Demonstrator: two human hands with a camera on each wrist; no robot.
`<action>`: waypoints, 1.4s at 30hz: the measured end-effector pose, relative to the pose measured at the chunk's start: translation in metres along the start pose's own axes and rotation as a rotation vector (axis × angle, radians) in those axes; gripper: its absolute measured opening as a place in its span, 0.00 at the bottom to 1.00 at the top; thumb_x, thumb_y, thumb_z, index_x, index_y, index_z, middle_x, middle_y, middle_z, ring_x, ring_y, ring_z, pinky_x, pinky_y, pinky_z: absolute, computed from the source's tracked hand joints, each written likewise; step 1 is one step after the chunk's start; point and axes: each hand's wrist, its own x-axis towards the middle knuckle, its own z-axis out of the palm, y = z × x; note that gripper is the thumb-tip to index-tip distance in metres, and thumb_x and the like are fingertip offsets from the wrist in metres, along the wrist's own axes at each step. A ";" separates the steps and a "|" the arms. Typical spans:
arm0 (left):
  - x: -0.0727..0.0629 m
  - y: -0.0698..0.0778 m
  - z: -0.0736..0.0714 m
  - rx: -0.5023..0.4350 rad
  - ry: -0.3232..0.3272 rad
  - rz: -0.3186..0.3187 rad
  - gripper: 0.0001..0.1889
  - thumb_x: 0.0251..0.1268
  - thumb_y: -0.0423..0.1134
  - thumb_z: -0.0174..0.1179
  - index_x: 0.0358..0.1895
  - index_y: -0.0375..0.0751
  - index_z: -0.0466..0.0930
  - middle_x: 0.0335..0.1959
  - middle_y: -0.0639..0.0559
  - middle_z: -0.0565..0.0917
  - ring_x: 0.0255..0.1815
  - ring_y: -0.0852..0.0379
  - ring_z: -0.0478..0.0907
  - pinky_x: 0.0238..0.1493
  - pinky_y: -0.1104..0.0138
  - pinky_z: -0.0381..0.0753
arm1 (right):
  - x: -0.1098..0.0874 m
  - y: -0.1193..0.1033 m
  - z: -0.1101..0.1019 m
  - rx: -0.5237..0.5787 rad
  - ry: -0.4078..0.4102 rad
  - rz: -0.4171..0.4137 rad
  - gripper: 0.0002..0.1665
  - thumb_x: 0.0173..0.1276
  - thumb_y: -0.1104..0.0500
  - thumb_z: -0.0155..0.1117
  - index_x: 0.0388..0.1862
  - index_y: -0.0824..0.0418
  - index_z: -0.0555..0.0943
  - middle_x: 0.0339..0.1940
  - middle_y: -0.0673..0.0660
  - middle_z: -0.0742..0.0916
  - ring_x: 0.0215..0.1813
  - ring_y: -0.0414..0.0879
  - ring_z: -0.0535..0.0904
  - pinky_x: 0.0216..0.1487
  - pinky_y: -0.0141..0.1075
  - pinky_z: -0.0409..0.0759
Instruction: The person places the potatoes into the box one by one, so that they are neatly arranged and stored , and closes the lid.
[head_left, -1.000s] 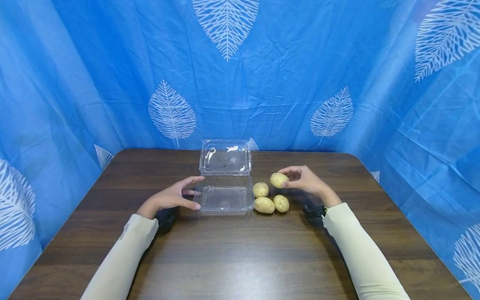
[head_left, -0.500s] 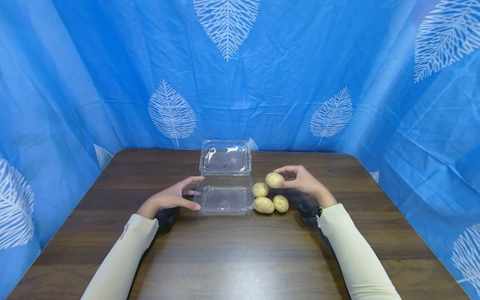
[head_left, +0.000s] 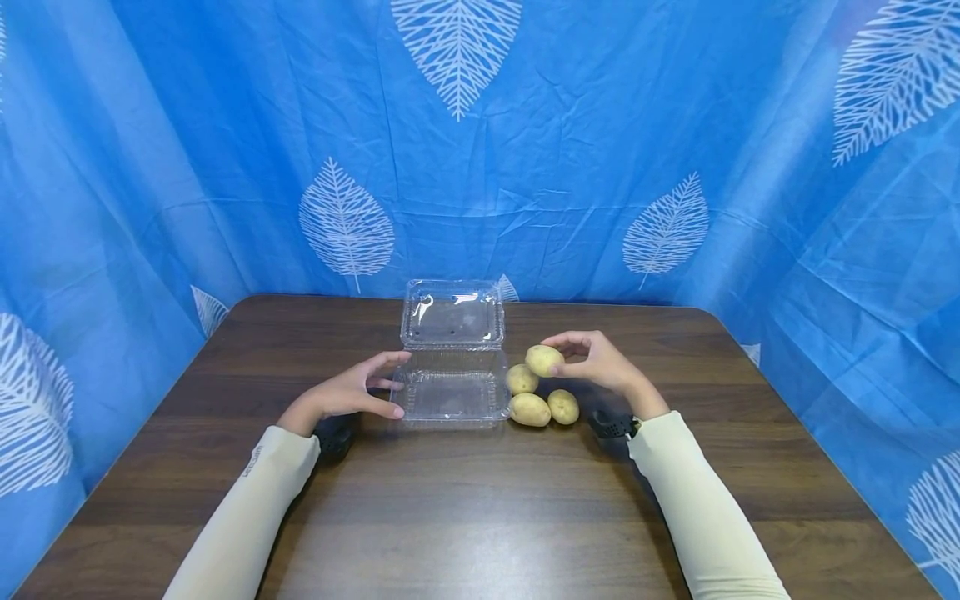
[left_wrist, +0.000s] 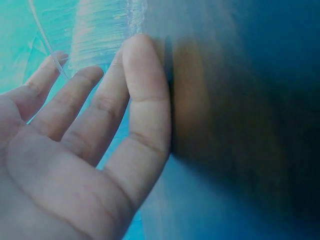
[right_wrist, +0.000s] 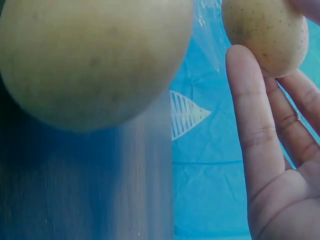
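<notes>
While left hand [head_left: 347, 390] wide against container [head_left: 457, 396], right hand [head_left: 600, 365] half-closed around potato [head_left: 542, 361]

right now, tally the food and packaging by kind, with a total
Potatoes: 4, one of them held in the right hand
Clear container, lid open: 1
Total: 5

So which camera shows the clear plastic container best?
The head view: the container shows almost whole, lid open. The left wrist view shows only a cropped, ribbed part; the right wrist view, apparently just a clear sliver.
</notes>
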 end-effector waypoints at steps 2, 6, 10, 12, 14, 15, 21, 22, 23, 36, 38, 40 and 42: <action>0.000 0.000 0.000 0.002 0.000 0.004 0.55 0.66 0.43 0.76 0.86 0.31 0.48 0.86 0.26 0.50 0.79 0.25 0.67 0.74 0.30 0.68 | 0.000 -0.001 0.002 0.012 0.003 -0.009 0.27 0.67 0.70 0.75 0.65 0.76 0.82 0.56 0.69 0.89 0.51 0.44 0.85 0.55 0.33 0.83; 0.000 0.001 0.001 0.002 0.002 0.012 0.55 0.66 0.43 0.77 0.86 0.31 0.48 0.86 0.25 0.49 0.79 0.25 0.66 0.73 0.30 0.68 | 0.000 -0.002 0.006 0.037 0.010 -0.031 0.27 0.67 0.71 0.75 0.64 0.77 0.82 0.55 0.70 0.89 0.51 0.43 0.86 0.55 0.32 0.83; 0.000 0.001 0.001 -0.004 0.004 0.004 0.55 0.66 0.43 0.76 0.86 0.31 0.48 0.86 0.25 0.50 0.79 0.25 0.66 0.73 0.31 0.70 | 0.001 -0.003 0.010 0.058 0.013 -0.053 0.27 0.66 0.72 0.75 0.64 0.77 0.82 0.54 0.69 0.89 0.50 0.44 0.86 0.54 0.32 0.83; 0.001 0.001 0.001 -0.011 0.003 -0.001 0.55 0.65 0.42 0.76 0.86 0.31 0.49 0.86 0.25 0.50 0.79 0.25 0.66 0.72 0.32 0.71 | 0.001 -0.003 0.012 0.062 0.014 -0.062 0.26 0.66 0.72 0.75 0.63 0.77 0.83 0.54 0.69 0.89 0.51 0.44 0.85 0.54 0.33 0.83; 0.001 -0.001 0.001 -0.020 0.005 -0.007 0.55 0.65 0.42 0.77 0.86 0.31 0.49 0.86 0.25 0.50 0.79 0.25 0.66 0.72 0.32 0.71 | 0.001 -0.004 0.015 0.063 0.013 -0.066 0.26 0.66 0.71 0.75 0.63 0.76 0.83 0.54 0.69 0.89 0.51 0.45 0.85 0.54 0.34 0.84; 0.001 -0.001 0.001 -0.024 0.005 -0.007 0.55 0.65 0.42 0.77 0.86 0.31 0.49 0.86 0.25 0.50 0.79 0.25 0.66 0.72 0.32 0.72 | 0.001 -0.005 0.016 0.064 0.011 -0.067 0.26 0.66 0.71 0.75 0.63 0.76 0.83 0.54 0.69 0.89 0.52 0.45 0.85 0.54 0.34 0.84; 0.001 -0.001 0.001 -0.021 -0.001 -0.002 0.56 0.65 0.42 0.77 0.86 0.30 0.48 0.86 0.25 0.50 0.79 0.24 0.65 0.72 0.33 0.73 | 0.004 -0.009 0.024 0.076 0.007 -0.070 0.26 0.66 0.71 0.75 0.63 0.77 0.83 0.55 0.70 0.89 0.52 0.45 0.85 0.56 0.34 0.84; 0.001 -0.001 0.001 -0.020 -0.002 -0.001 0.56 0.65 0.42 0.77 0.86 0.30 0.48 0.86 0.25 0.50 0.79 0.24 0.65 0.72 0.33 0.73 | 0.004 -0.009 0.025 0.077 0.009 -0.070 0.27 0.66 0.71 0.75 0.63 0.77 0.83 0.55 0.69 0.89 0.52 0.45 0.85 0.56 0.34 0.84; 0.002 -0.001 0.001 -0.018 -0.002 -0.001 0.56 0.65 0.42 0.77 0.86 0.30 0.48 0.86 0.25 0.50 0.79 0.24 0.65 0.72 0.33 0.73 | 0.004 -0.010 0.027 0.078 0.009 -0.070 0.27 0.66 0.71 0.75 0.63 0.77 0.83 0.55 0.69 0.89 0.52 0.45 0.85 0.56 0.34 0.84; 0.002 -0.003 0.001 -0.016 0.004 -0.013 0.55 0.65 0.41 0.76 0.86 0.32 0.48 0.86 0.26 0.50 0.79 0.25 0.65 0.73 0.31 0.70 | 0.012 -0.016 0.042 0.106 -0.003 -0.059 0.28 0.65 0.72 0.75 0.64 0.77 0.82 0.53 0.66 0.90 0.51 0.51 0.86 0.51 0.34 0.86; 0.002 -0.003 0.001 -0.014 0.003 -0.012 0.55 0.65 0.41 0.76 0.87 0.32 0.48 0.86 0.26 0.50 0.80 0.25 0.65 0.73 0.31 0.70 | 0.013 -0.018 0.044 0.109 -0.006 -0.064 0.27 0.65 0.72 0.75 0.63 0.78 0.82 0.54 0.66 0.90 0.50 0.50 0.86 0.50 0.34 0.86; 0.002 -0.002 0.001 -0.013 0.002 -0.016 0.55 0.65 0.41 0.76 0.87 0.32 0.48 0.87 0.27 0.49 0.80 0.25 0.65 0.73 0.31 0.69 | 0.014 -0.020 0.046 0.117 -0.008 -0.061 0.28 0.65 0.73 0.75 0.64 0.78 0.82 0.54 0.67 0.90 0.49 0.46 0.86 0.49 0.34 0.87; 0.002 -0.002 0.001 -0.008 0.001 -0.016 0.55 0.66 0.41 0.76 0.87 0.32 0.47 0.87 0.26 0.49 0.80 0.25 0.65 0.74 0.31 0.68 | 0.015 -0.022 0.048 0.125 -0.015 -0.059 0.28 0.65 0.73 0.75 0.64 0.78 0.82 0.53 0.67 0.89 0.48 0.45 0.86 0.48 0.34 0.87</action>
